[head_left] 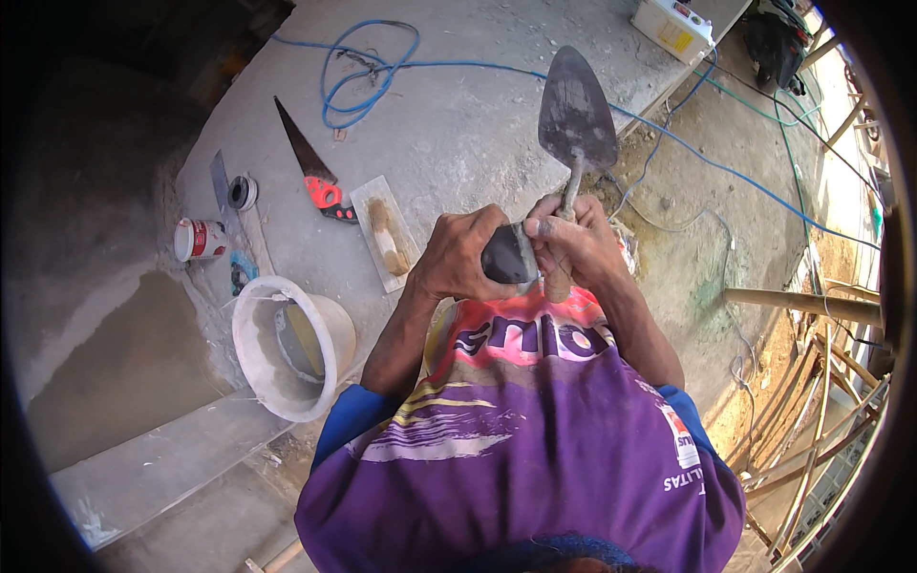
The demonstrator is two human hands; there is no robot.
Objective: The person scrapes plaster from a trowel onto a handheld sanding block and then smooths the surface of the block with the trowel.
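Note:
My left hand is wrapped round a black, smooth piece with a greyish right edge, held in front of my chest. Its exact kind cannot be made out. My right hand is closed round the handle of a pointed trowel, whose dusty blade points up and away from me. The right thumb and fingertips also meet the grey edge of the black piece, so the two hands are almost touching. The lower end of the trowel's handle shows below the right fingers.
A handsaw and a plastering float lie on the concrete slab at the left. Closer stands a white bucket, with a small tub beyond it. A blue hose crosses the slab. Wooden poles lie at right.

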